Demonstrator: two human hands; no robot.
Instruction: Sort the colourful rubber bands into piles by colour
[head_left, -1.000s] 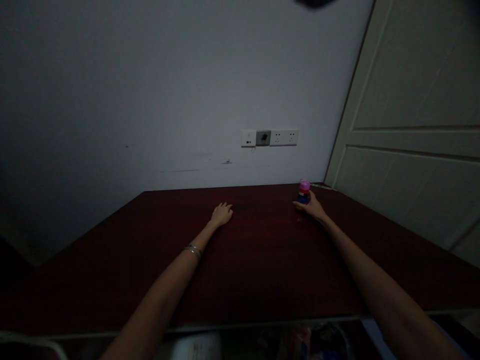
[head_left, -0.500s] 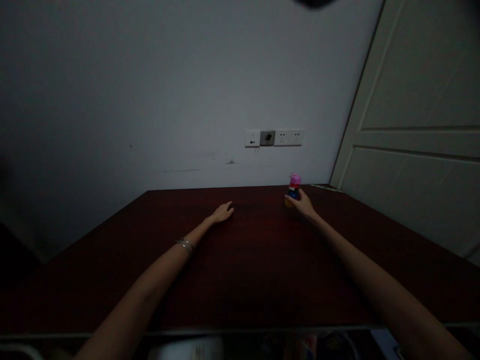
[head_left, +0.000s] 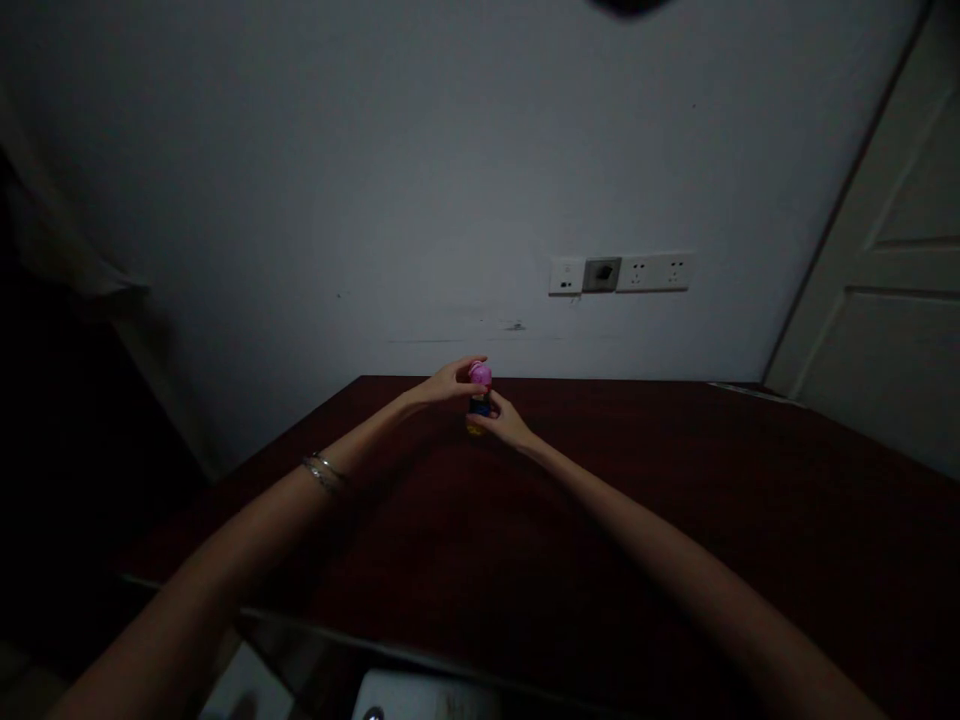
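A small bottle (head_left: 479, 407) with a dark blue middle and a yellowish base stands upright over the table. My right hand (head_left: 511, 424) is wrapped round its body from the right, thumb to the front. On top is a rounded pink cap (head_left: 480, 374). My left hand (head_left: 448, 383) reaches it from the left, with the thumb low at its front and a finger over its top, closed about it. Two thin silvery bangles (head_left: 323, 472) circle my left wrist. Dim light hides the bottle's label.
The dark red-brown table (head_left: 420, 560) runs back to a pale wall (head_left: 262, 180). Sockets and switches (head_left: 619, 273) sit low on that wall. A white panelled door (head_left: 900, 330) is at the right. Below the table's front edge lies a white object (head_left: 427, 695).
My right hand has carried the bottle left to the middle. My left hand has risen from the tabletop and closed on the pink cap. The view has turned left.
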